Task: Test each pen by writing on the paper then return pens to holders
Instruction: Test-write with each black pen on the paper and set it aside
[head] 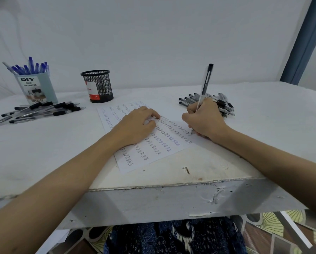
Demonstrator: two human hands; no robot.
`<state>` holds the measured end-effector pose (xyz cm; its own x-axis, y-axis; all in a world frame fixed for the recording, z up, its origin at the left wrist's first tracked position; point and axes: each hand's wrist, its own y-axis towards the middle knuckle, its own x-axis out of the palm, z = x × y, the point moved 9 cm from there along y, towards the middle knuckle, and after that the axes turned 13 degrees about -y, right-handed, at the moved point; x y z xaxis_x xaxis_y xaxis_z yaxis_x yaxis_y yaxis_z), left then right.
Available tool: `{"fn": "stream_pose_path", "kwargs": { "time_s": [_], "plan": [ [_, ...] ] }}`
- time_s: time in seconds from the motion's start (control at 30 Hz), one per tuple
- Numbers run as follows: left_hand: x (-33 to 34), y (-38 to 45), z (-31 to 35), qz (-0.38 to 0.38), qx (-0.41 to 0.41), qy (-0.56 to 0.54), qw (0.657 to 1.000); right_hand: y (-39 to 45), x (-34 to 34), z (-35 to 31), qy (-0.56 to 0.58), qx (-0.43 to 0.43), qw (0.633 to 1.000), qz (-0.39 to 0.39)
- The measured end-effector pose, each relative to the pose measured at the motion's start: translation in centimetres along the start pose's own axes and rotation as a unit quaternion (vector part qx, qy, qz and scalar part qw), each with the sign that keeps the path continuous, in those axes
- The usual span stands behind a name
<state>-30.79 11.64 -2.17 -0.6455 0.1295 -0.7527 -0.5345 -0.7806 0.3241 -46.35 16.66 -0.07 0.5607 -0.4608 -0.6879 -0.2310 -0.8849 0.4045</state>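
A white sheet of paper (164, 153) covered in rows of the word "Test" lies tilted in the middle of the table. My right hand (204, 120) grips a black pen (205, 83) upright, its tip touching the paper's right edge. My left hand (137, 125) rests flat on the sheet with fingers curled, holding nothing. A black mesh holder (98, 87) stands behind the paper with no pens showing above its rim. A pale blue "DIY desk organizer" holder (36, 88) at the far left holds several blue pens (30, 67).
A pile of black pens (214, 102) lies just behind my right hand. Another spread of black pens (39, 111) lies in front of the blue holder. The table's chipped front edge (171, 186) is close to my body. A wall rises behind.
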Motion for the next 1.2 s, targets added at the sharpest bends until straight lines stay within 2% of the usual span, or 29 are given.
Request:
{"fn": "stream_pose_path", "kwargs": {
  "time_s": [0.07, 0.13, 0.23, 0.3, 0.5, 0.67, 0.83, 0.9, 1.0, 1.1, 1.2],
  "plan": [
    [0.0, 0.0, 0.0, -0.001, -0.001, 0.002, 1.000, -0.1, -0.1, 0.2, 0.008, 0.013, 1.000, 0.001],
    [0.0, 0.0, 0.0, -0.001, -0.001, 0.003, 1.000, -0.1, -0.2, 0.8, 0.072, 0.057, 0.996, -0.010],
    [0.0, 0.0, 0.0, -0.002, -0.002, 0.003, 1.000, -0.2, 0.0, 1.7, 0.187, 0.144, 0.971, -0.043],
    [0.0, 0.0, 0.0, -0.002, -0.003, 0.002, 1.000, -0.2, 0.3, 1.8, 0.230, 0.170, 0.955, -0.074],
    [-0.1, 0.0, 0.1, 0.000, 0.002, 0.004, 1.000, -0.6, 1.8, 1.4, 0.303, 0.185, 0.923, -0.150],
    [0.0, 0.0, 0.0, -0.003, 0.001, 0.005, 1.000, 0.0, 1.5, 1.8, 0.329, 0.175, 0.920, -0.123],
    [0.0, 0.0, 0.0, -0.002, -0.004, 0.000, 1.000, 0.4, 0.5, 1.5, 0.264, 0.138, 0.950, -0.090],
    [0.0, 0.0, 0.0, -0.003, -0.006, -0.002, 1.000, 0.9, -0.4, 1.2, 0.188, 0.107, 0.974, -0.066],
    [0.0, 0.0, 0.0, -0.007, -0.007, -0.003, 1.000, 2.7, -2.1, 1.3, 0.008, 0.062, 0.997, -0.047],
    [0.0, 0.0, -0.2, -0.009, -0.010, -0.010, 1.000, 4.8, -3.0, 1.6, -0.205, 0.005, 0.977, -0.057],
    [0.0, -0.1, -0.2, -0.010, -0.011, -0.014, 1.000, 6.2, -3.2, 1.8, -0.276, -0.017, 0.959, -0.052]
  ]
}}
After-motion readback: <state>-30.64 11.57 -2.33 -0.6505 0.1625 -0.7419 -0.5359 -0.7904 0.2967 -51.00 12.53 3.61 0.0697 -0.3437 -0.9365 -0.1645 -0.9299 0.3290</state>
